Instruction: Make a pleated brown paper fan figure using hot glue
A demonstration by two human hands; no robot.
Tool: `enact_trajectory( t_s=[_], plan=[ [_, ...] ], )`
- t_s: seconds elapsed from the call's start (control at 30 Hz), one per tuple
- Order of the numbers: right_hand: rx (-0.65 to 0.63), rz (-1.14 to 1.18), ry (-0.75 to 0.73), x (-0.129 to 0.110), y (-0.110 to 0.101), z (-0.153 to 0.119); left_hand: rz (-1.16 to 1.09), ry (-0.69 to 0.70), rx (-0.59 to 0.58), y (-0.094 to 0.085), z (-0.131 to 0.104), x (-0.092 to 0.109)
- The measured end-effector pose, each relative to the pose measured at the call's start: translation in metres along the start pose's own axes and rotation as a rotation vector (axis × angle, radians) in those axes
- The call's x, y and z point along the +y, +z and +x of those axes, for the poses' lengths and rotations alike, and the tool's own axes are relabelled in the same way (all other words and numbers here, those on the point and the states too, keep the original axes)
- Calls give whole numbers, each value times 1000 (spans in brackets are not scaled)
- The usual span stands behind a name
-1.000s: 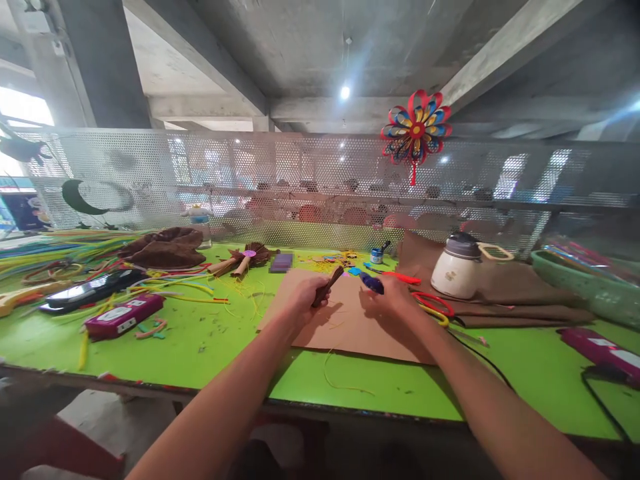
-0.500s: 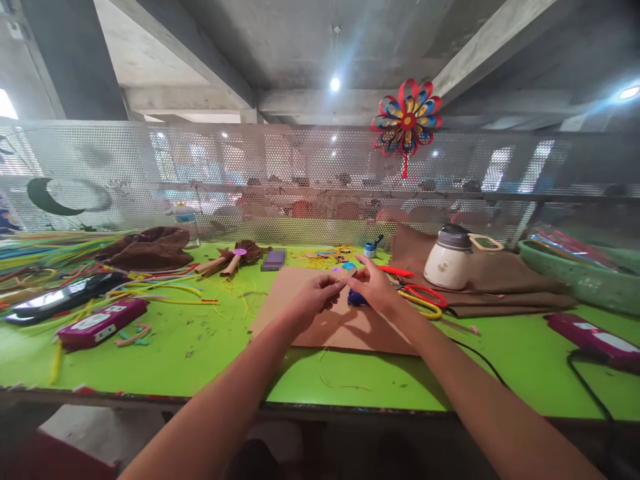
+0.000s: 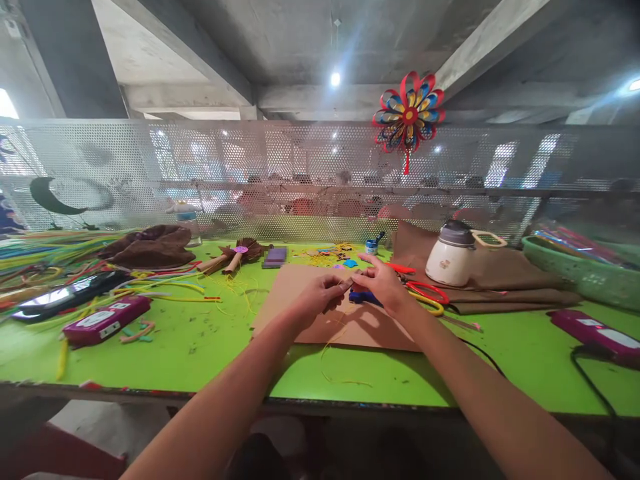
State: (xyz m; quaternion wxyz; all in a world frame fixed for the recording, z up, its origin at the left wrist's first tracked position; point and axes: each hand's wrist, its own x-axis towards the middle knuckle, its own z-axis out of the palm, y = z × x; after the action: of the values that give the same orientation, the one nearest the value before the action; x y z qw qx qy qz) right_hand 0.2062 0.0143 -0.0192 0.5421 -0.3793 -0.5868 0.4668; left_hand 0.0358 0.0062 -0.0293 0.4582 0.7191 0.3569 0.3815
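My left hand (image 3: 323, 293) and my right hand (image 3: 380, 283) meet above a brown sheet (image 3: 285, 293) lying on the green table. The fingers of my left hand are pinched together. My right thumb and fingertips close against the left ones, while one right finger points outward. Whatever sits between the fingertips is too small to make out. Below them a thin yellow thread (image 3: 324, 363) trails over the sheet's near edge onto the table; whether it reaches my fingers is unclear. A dark blue object (image 3: 364, 296) lies just under my right hand, partly covered by it.
Red-and-yellow-handled scissors (image 3: 427, 293) lie right of my hand, before a cream flask (image 3: 450, 257) and folded brown material (image 3: 520, 273). A small blue jar (image 3: 371, 247) stands behind. Left are a brown paper bundle (image 3: 240, 257), a purple power strip (image 3: 107, 320) and coloured strips.
My hands have stayed almost in place, with the right fingertips shifting slightly against the left ones. The view has moved a little, and more of the dark blue object shows.
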Motion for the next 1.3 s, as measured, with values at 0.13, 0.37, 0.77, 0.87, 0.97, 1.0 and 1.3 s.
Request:
enact_trajectory(
  t_s=[0.13,0.37,0.77,0.87,0.97,1.0,1.3],
  plan=[
    [8,67,39,3,-6,3,-15,-35,-12,0,0,1],
    [0,5,6,9,-9,7,-67,-88,-51,0,-2,5],
    [-46,-124,-62,13,1,5,-5,-159,-78,5,-5,12],
    [-57,-126,-72,8,1,1,-2,-151,-75,5,-5,12],
    [-76,-129,-62,5,1,-2,-9,-139,-65,4,-4,8],
    [-88,-129,-56,5,1,-2,-16,-139,-65,4,-3,6],
    [-89,-134,-62,17,2,5,1,-112,-113,3,0,0]
  ],
)
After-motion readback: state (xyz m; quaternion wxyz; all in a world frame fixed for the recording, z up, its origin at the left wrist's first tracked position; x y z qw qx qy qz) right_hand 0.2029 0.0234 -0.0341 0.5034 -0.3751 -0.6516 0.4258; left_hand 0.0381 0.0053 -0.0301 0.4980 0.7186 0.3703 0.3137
